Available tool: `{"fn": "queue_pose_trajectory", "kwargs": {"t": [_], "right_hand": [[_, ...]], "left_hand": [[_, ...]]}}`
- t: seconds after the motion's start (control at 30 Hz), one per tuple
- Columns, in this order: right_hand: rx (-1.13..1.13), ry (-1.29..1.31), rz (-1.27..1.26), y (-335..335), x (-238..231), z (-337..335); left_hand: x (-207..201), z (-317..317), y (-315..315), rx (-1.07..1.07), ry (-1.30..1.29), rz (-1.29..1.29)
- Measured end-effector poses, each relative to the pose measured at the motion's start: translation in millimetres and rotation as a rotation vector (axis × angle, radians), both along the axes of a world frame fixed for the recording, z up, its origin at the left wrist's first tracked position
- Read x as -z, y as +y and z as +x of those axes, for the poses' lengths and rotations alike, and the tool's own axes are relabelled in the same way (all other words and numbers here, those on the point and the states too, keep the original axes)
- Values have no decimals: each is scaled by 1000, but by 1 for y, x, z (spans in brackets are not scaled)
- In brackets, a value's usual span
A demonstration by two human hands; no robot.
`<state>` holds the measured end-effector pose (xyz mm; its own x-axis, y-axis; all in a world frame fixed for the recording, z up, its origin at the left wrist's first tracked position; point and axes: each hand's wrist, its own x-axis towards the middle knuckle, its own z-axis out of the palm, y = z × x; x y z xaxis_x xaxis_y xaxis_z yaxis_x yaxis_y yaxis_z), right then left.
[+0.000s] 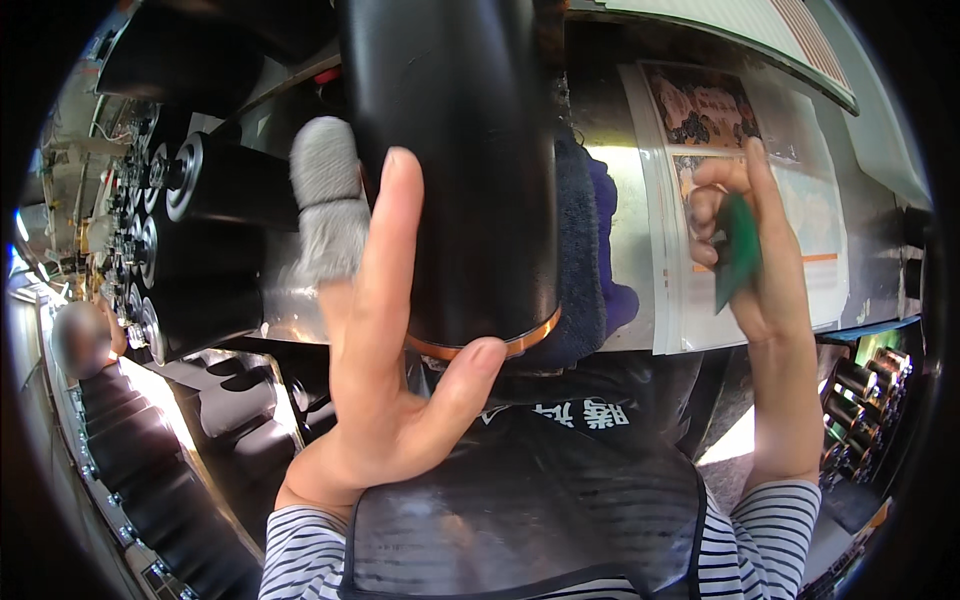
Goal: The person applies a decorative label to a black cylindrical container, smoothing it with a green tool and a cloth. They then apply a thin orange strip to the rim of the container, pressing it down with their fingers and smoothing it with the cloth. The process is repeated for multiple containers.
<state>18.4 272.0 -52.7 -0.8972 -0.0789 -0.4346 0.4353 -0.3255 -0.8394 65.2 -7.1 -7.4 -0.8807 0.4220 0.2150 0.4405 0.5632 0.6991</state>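
Observation:
A large glossy black cylinder (455, 180) with a copper-coloured band at its near end (535, 335) lies in front of me, pointing away. My left hand (385, 380) is at its left side, thumb over the near end and index finger stretched along it. Grey fabric finger covers (330, 200) wrap the fingers beyond the index. Whether the hand presses on the cylinder I cannot tell. To the right, my right hand (755, 220) is raised over printed sheets, its index finger extended. The other fingers curl around a thin, flat green piece (737, 250), slightly blurred.
Dark blue and purple cloths (590, 240) bunch along the cylinder's right side. Printed sheets in clear sleeves (800, 210) lie on the metal bench. More black rollers (215, 240) are stacked at left, and several small ones (865, 400) stand at right. A person (85, 340) is at far left.

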Motion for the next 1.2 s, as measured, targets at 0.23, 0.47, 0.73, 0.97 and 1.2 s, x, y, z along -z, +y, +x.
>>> {"fn": "queue_pose_trajectory", "kwargs": {"t": [0.23,0.47,0.73,0.97,1.2], "right_hand": [[22,293,227,-27,-37,45],[-157,648,445,-65,-52,75],[8,809,602,-80,-41,82],[342,680,684,-45,-31,66],[40,880,724,-57,-126,-50]], "left_hand": [[3,3,24,-161,39,-70],[-17,-5,3,-11,-198,144],[3,-3,-13,-58,-140,207],[-2,-36,4,-118,-217,591],[27,-116,-30,-298,-484,764]]}}
